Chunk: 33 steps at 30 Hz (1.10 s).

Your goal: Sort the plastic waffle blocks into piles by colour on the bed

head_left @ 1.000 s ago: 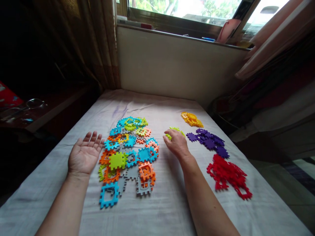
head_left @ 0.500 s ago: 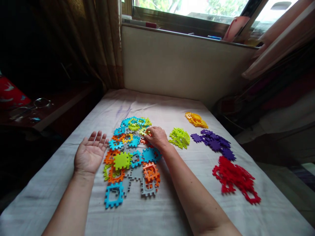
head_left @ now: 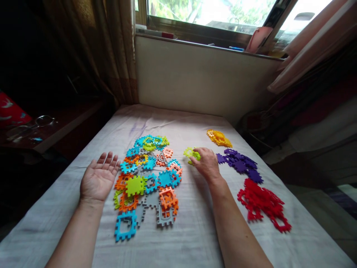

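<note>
My right hand (head_left: pixel 206 163) is over the small lime green pile, fingers bent around a lime green interlocking tile (head_left: pixel 190 152). The hand hides most of that pile, so I cannot tell the held tile's edges from those beneath. Palm up, my left hand (head_left: pixel 99 176) rests on the sheet with its fingers stretched out and holds nothing. Just right of it lies a mixed heap of notched plastic tiles in blue, orange, grey, yellow and green. A solid green tile (head_left: pixel 136 185) is on top, and a blue frame tile (head_left: pixel 125 225) lies at the near end.
On the right are a yellow pile (head_left: pixel 219 138), a purple pile (head_left: pixel 242 163) and a red pile (head_left: pixel 263 203) of tiles. A pale sheet (head_left: pixel 195 230) covers the surface. Glasses (head_left: pixel 44 120) lie on a dark side table at left. A wall and window stand behind.
My right hand has moved right, from the mixed heap to the lime green pile, with a lime green tile. That tile has left the heap. My left hand stays open in place.
</note>
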### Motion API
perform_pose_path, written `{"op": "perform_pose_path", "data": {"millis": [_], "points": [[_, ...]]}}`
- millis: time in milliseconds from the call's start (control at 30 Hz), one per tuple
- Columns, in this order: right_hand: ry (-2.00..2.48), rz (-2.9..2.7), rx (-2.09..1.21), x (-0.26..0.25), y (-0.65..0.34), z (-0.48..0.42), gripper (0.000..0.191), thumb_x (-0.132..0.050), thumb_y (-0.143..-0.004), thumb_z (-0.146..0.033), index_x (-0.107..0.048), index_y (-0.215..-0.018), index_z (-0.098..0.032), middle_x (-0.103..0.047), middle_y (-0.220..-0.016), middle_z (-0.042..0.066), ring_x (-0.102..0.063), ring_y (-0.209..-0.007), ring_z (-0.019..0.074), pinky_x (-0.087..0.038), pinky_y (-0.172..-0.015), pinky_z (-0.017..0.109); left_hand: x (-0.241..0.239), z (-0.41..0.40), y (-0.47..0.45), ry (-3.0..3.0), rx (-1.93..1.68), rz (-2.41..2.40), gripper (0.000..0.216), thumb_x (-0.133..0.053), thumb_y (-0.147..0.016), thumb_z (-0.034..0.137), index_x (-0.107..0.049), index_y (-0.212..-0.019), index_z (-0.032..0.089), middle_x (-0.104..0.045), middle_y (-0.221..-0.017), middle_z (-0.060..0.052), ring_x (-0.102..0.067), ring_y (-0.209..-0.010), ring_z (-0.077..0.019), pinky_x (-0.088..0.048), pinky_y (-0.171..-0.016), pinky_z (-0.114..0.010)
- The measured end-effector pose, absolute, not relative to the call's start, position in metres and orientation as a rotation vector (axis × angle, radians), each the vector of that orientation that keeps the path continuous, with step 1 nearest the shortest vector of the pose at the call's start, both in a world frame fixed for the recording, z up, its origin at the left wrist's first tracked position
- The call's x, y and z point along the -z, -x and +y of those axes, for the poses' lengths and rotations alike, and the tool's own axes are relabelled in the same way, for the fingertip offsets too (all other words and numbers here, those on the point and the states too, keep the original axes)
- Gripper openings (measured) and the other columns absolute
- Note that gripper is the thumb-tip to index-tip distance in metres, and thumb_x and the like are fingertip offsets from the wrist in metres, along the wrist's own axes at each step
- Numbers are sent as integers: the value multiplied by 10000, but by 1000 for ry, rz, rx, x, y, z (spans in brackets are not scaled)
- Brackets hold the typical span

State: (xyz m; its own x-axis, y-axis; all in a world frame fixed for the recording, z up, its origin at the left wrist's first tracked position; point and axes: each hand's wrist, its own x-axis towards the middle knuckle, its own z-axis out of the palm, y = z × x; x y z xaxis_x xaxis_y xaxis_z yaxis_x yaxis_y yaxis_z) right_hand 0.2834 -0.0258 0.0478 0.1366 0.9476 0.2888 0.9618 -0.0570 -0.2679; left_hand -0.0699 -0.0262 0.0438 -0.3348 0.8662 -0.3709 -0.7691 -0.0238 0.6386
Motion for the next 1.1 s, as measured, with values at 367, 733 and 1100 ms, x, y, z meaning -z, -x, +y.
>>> {"op": "perform_pose_path", "data": {"millis": [367,733,1100], "points": [[2033,-1788,38,-52,-288,-28,162,-697,-803,-238,-746,-952,-281,-712,-1177,91,-605,-1130,352,-453,-938,510,-41,-27,70,-161,-1672,931,272,-438,-927,310,-682,-932,189,-747,-1077,-86,-708,-1032,-216,-615,-793,-337],[1153,-2321,-333,-41,-164,-56,332,-716,-864,-397,-692,-1154,-238,-687,-1292,74,-593,-1190,249,-441,-1037,434,-41,-28,70,-176,-1686,932,281,-437,-933,311,-688,-898,189,-739,-1087,-84,-696,-1062,-213,-602,-851,-341],[1162,-2385,-329,-40,-136,-73,363,-740,-838,-367,-664,-1176,-257,-682,-1303,43,-565,-1202,250,-403,-1046,437,-43,-29,67,-184,-1680,935,261,-452,-928,321,-680,-900,197,-726,-1109,-90,-681,-1097,-210,-567,-950,-364]]}}
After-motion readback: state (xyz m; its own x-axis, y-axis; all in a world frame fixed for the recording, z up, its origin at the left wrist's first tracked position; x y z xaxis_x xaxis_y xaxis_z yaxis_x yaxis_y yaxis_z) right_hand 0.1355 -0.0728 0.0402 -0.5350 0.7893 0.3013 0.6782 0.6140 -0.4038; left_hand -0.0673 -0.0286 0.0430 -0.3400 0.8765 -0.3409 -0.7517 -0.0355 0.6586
